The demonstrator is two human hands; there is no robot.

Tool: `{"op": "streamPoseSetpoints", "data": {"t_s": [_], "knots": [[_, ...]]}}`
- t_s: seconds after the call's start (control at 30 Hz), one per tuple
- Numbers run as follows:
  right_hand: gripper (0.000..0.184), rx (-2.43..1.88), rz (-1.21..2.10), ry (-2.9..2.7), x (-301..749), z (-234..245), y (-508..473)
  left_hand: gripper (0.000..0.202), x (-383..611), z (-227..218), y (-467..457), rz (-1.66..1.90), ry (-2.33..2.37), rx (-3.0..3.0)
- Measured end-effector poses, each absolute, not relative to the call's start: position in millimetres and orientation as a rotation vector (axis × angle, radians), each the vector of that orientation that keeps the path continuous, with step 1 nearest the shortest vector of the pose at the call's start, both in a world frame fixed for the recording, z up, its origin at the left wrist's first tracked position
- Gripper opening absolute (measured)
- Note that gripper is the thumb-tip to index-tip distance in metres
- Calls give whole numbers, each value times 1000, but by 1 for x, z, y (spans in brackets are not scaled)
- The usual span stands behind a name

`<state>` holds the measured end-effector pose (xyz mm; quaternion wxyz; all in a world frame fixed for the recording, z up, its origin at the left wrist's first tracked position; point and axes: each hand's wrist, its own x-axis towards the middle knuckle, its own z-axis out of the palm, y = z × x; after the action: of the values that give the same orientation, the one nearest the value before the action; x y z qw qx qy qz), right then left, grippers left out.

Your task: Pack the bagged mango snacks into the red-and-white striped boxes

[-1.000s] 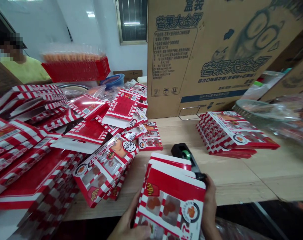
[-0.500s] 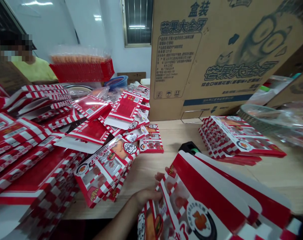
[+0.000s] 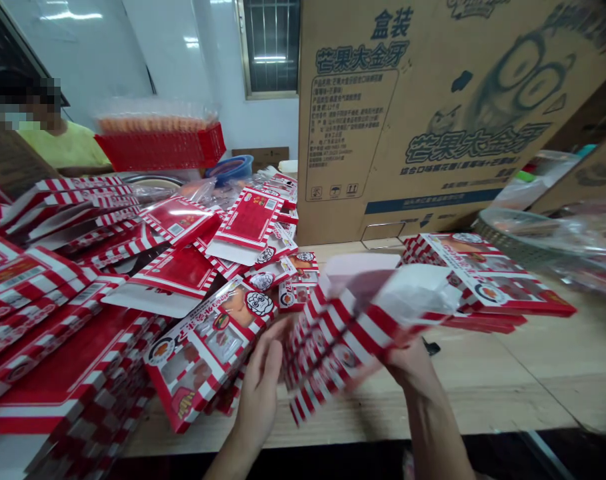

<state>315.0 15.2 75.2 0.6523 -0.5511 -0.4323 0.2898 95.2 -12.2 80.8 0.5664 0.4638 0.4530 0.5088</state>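
1. Red-and-white paperboard box blanks (image 3: 343,333) form a loose, fanned bundle, blurred by motion, held tilted in the air over the table's near edge. They look light and stiff one by one, but their glossy faces will probably slide apart, and the corners and printed window panels could bend under a hard squeeze. The long edges of the squared-up bundle seem the safest place to take hold, with support from both sides.
2. The right hand (image 3: 407,367) is under the bundle's right end, and the card hides most of its fingers, so the exact pinch cannot be made out, though the bundle appears to be carried there.
3. The left hand (image 3: 260,393) is open just beside the bundle's left side, fingers spread and palm turned toward it, not visibly gripping.
4. Beyond them, a heap of similar blanks (image 3: 67,353) covers the left of the pale wooden table (image 3: 507,387), and a neater stack (image 3: 487,280) sits to the right.
5. Farther off stand a large printed cardboard carton (image 3: 383,120), a red plastic basket (image 3: 157,150) and a co-worker in a yellow shirt (image 3: 57,147).
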Motion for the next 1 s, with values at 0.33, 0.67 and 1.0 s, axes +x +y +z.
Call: {"op": "streamPoseSetpoints", "data": {"t_s": [0.33,0.67,1.0], "knots": [[68,-1175,824,-1119,271,53,29,61,120,40,-9,1226,1312,1535],[37,-1124,292,-1112,256,50,-31,59,101,26,-20,1693,1351,1535],[15,-932,747,-1120,272,103,-39,26,80,85,-16,1584,1084,1417]]}}
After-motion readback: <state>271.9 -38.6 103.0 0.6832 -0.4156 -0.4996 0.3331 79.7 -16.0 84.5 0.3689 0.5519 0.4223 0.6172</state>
